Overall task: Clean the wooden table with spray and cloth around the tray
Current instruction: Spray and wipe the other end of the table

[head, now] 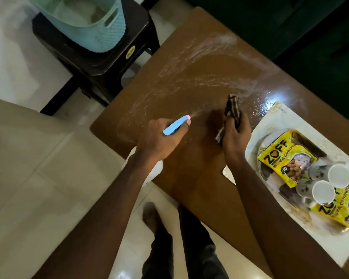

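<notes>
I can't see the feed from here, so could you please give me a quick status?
Left hand squeezing spray bottle, right hand gripping cloth. Wooden table streaked with spray, unwiped. Tray close at right.

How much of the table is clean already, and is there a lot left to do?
Done: much of the wooden table is sprayed, with white streaks and droplets across it. In hand: the left hand aims the spray bottle, mist leaving its nozzle, while the right hand holds the cloth bunched just above the surface. Left: wiping, since the streaks remain, plus the droplets beside the tray.
</notes>
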